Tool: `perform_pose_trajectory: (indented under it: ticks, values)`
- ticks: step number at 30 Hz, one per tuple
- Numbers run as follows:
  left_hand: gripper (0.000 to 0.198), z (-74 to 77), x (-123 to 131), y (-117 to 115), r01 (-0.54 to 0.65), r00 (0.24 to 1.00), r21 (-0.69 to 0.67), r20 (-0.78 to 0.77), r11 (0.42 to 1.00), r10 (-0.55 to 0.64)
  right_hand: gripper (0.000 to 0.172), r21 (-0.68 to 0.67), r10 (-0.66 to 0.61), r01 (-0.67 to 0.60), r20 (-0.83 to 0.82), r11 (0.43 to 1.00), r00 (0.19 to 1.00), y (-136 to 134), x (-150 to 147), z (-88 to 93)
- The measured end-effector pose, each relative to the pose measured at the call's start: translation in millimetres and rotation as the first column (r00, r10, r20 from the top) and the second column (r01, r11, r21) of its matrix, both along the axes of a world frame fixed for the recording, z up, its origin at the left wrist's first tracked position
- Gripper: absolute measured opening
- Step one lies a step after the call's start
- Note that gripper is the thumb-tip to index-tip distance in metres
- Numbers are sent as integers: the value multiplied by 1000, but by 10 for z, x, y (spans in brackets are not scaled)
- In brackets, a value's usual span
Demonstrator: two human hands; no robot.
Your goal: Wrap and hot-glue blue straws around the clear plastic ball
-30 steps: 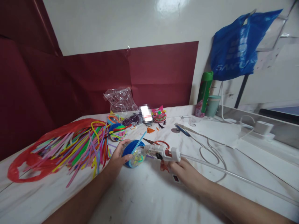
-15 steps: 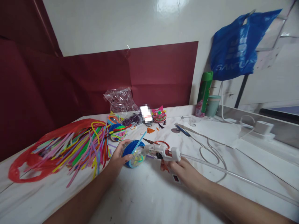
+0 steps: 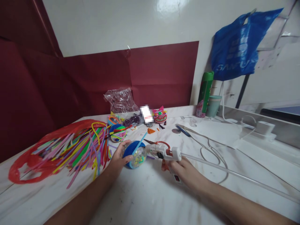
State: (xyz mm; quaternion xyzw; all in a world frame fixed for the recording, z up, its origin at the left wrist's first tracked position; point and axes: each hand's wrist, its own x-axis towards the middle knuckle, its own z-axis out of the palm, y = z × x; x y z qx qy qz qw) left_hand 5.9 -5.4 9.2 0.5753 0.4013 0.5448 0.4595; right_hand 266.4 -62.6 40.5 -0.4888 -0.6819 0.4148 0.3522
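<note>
My left hand (image 3: 120, 157) grips the left side of a clear ball (image 3: 138, 158) part-wrapped in blue pipe cleaner. Small yellow and coloured bits show through its bare side. A light blue pipe cleaner (image 3: 141, 142) slants up across the ball, its far end sticking out. In my right hand (image 3: 181, 168) is a white hot glue gun (image 3: 161, 152), fingers closed round its handle. The nozzle end points left at the ball's right side; whether it touches cannot be made out. A long clear glue stick (image 3: 217, 168) runs out of the gun's back.
Orange-handled scissors (image 3: 164, 143) lie just behind the gun. A red plastic bag (image 3: 17, 170) of pipe cleaners spreads at left. Decorated balls (image 3: 117, 132) stand behind the left hand. A blue cutter (image 3: 183, 130) and cables lie right; a green spray can (image 3: 204, 93) stands at the back.
The glue gun's front end has drawn back very slightly to the right from the ball. My left hand and the ball hold nearly the same position.
</note>
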Motion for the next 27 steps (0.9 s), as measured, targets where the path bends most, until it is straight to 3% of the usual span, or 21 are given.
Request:
perform_pose_trajectory:
  ticks: [9,15,27]
  values:
    - [61,26,28,-6,6,1000,15,-1,1000,-6,32,-19,51,-51,0,999,999,-18,-23,-20]
    - [60,15,25,-7,17,1000,7,5,1000,-17,30,11,-1,1,5,1000,1000,-15,-11,5]
    - [62,58,50,-18,-4,1000,4,-15,1000,4,30,-16,93,-92,6,996,996,-60,-48,-41]
